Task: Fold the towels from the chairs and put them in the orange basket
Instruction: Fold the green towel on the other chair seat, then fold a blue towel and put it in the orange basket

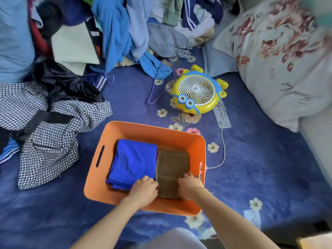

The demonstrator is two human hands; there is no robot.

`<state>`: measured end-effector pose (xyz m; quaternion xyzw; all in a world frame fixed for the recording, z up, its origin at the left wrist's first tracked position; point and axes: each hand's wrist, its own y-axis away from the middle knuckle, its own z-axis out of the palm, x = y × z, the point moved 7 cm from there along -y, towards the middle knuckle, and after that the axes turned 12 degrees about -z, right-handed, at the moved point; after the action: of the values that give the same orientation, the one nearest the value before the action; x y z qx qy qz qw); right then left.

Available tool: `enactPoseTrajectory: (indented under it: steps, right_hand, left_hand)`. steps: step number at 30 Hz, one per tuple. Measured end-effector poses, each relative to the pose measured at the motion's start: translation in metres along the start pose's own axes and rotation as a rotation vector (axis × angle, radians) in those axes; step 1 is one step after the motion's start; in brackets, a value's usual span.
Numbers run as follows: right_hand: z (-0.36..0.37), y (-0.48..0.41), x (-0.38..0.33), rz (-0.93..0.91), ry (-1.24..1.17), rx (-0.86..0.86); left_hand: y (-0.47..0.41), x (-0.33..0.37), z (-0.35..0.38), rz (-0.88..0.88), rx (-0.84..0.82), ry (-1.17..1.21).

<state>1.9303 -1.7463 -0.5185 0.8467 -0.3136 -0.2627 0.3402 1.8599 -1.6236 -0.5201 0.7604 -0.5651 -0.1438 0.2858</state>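
Brown cloth is gripped from both sides: the fingers (150, 180) of the left hand (143, 187) are curled down over the left edge of the folded brown towel (172, 164), in the seam where it meets its neighbour, and the fingers (187, 176) of the right hand (190, 186) are curled over its right edge, close to the basket wall. Both grips are taken at the near end of the towel, with the forearms reaching in from below. The brown towel is laid flat in the right half of the orange basket (161, 134), its long side running away from the person. A folded blue towel (134, 159) is lodged in the left half, touching the brown one along one side. The basket is set on a bed covered by a dark blue flowered bedsheet (269, 159). Just beyond the basket, a yellow and blue fan (197, 90) is laid face up, and its white cable (223, 141) is trailed down to a point beside the basket's right handle slot. A purple hanger (152, 87) is seen left of the fan. A houndstooth garment (50, 141) is crumpled to the left of the basket, a heap of clothes (115, 33) is piled along the far side, and a floral pillow (278, 51) is propped at the far right.
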Motion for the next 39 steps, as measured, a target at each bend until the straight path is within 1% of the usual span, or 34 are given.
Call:
enactPoseTrajectory:
  steps: [2, 6, 9, 13, 14, 17, 19, 21, 23, 26, 28, 29, 30, 31, 32, 34, 36, 37, 39]
  right_hand:
    - [-0.014, 0.013, -0.005, -0.038, 0.049, 0.056]
    - [-0.033, 0.047, -0.014, -0.114, 0.116, 0.116]
    - [-0.046, 0.071, -0.022, -0.15, 0.136, 0.14]
    - [-0.076, 0.091, -0.054, -0.221, 0.16, 0.242]
    - [-0.081, 0.094, -0.069, -0.248, 0.169, 0.274]
    - [-0.083, 0.1, -0.123, -0.337, 0.21, 0.323]
    - [-0.078, 0.102, -0.163, -0.402, 0.251, 0.316]
    - [-0.071, 0.109, -0.213, -0.493, 0.298, 0.311]
    - [-0.055, 0.118, -0.266, -0.585, 0.326, 0.309]
    - [-0.02, 0.128, -0.339, -0.801, 0.454, 0.24]
    - [0.0, 0.136, -0.382, -0.903, 0.562, 0.214]
    - [0.009, 0.14, -0.402, -0.95, 0.605, 0.199]
    - [0.018, 0.146, -0.421, -0.997, 0.641, 0.179]
    - [0.029, 0.155, -0.443, -1.068, 0.682, 0.162]
    - [0.04, 0.165, -0.463, -1.134, 0.713, 0.151]
    - [0.059, 0.19, -0.493, -1.248, 0.75, 0.108]
    - [0.088, 0.218, -0.516, -1.362, 0.808, 0.034]
    - [0.1, 0.23, -0.523, -1.426, 0.849, 0.02]
    - [0.129, 0.252, -0.534, -1.529, 0.872, -0.039]
  left_hand:
    - [0.016, -0.018, -0.012, -0.088, 0.104, 0.116]
    - [0.057, -0.05, -0.027, -0.238, 0.223, 0.283]
    - [0.092, -0.067, -0.042, -0.266, 0.323, 0.303]
    - [0.14, -0.096, -0.06, -0.357, 0.444, 0.282]
    - [0.158, -0.106, -0.062, -0.379, 0.477, 0.297]
    - [0.222, -0.141, -0.066, -0.399, 0.67, 0.354]
    - [0.266, -0.164, -0.056, -0.47, 0.736, 0.289]
    - [0.315, -0.192, -0.032, -0.585, 0.771, 0.327]
    - [0.37, -0.219, 0.011, -0.723, 0.783, 0.417]
    - [0.448, -0.24, 0.061, -0.932, 0.797, 0.468]
    - [0.499, -0.235, 0.082, -1.051, 0.81, 0.491]
    - [0.518, -0.232, 0.095, -1.117, 0.763, 0.516]
    - [0.537, -0.23, 0.107, -1.212, 0.726, 0.542]
    - [0.564, -0.226, 0.122, -1.35, 0.702, 0.564]
    - [0.587, -0.216, 0.134, -1.436, 0.694, 0.605]
    - [0.619, -0.193, 0.155, -1.52, 0.744, 0.701]
    - [0.654, -0.158, 0.173, -1.656, 0.826, 0.776]
    - [0.666, -0.144, 0.179, -1.706, 0.904, 0.778]
    - [0.687, -0.112, 0.191, -1.814, 0.976, 0.779]
